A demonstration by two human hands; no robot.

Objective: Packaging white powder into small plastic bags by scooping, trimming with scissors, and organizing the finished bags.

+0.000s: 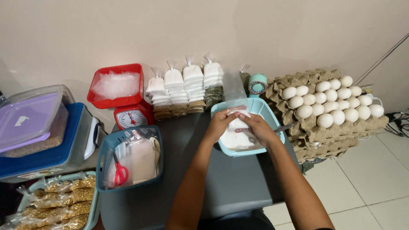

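Both hands meet over a light blue rectangular plastic tub (272,111) holding white powder, which sits at the table's twelve o'clock edge. The left hand (220,124) and the right hand (259,128) close their fingers on a clear thin plastic bag (235,97), partly filled with white powder, standing upright between them above the tub. A thin metal spoon handle (283,127) juts out at three o'clock of the right hand. Stacked grey cardboard trays of white eggs (330,104) lie at three o'clock of the tub. Piled small white powder packets (185,83) sit at ten o'clock, beside a red kitchen scale (128,113).
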